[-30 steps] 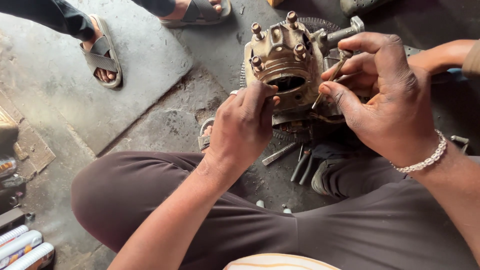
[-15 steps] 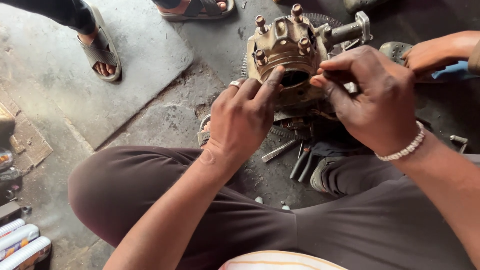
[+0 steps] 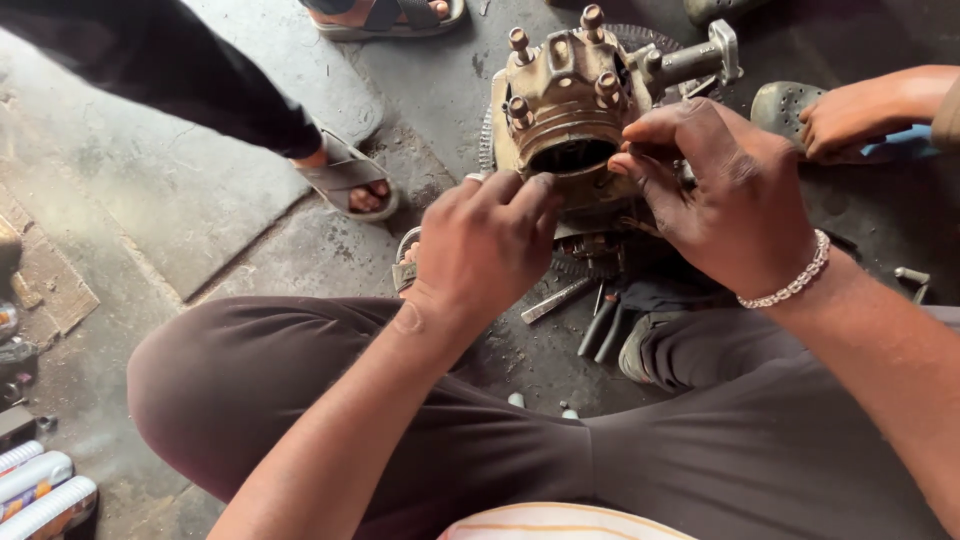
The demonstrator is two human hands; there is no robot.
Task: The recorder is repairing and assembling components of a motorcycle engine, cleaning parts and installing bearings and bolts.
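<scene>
The metal hub (image 3: 565, 100), a grimy casting with threaded studs standing up from its top and a dark round bore in its near face, sat on the oily concrete floor (image 3: 250, 150) at the far middle of the scene, over a toothed gear ring (image 3: 640, 38). A stub shaft (image 3: 695, 60) stuck out to its right. The left hand (image 3: 485, 240) was curled, its fingertips pressed against the near rim of the bore. The right hand (image 3: 720, 190), with a bead bracelet (image 3: 790, 285) at the wrist, touched the hub's right side, thumb and forefinger pinched together; whether they pinched anything I could not tell. Loose tools (image 3: 590, 315) lay near, between the person's folded legs. Far left, another person's sandalled foot (image 3: 350, 185) stood on the floor; far right, someone else's hand (image 3: 865, 110) rested.
</scene>
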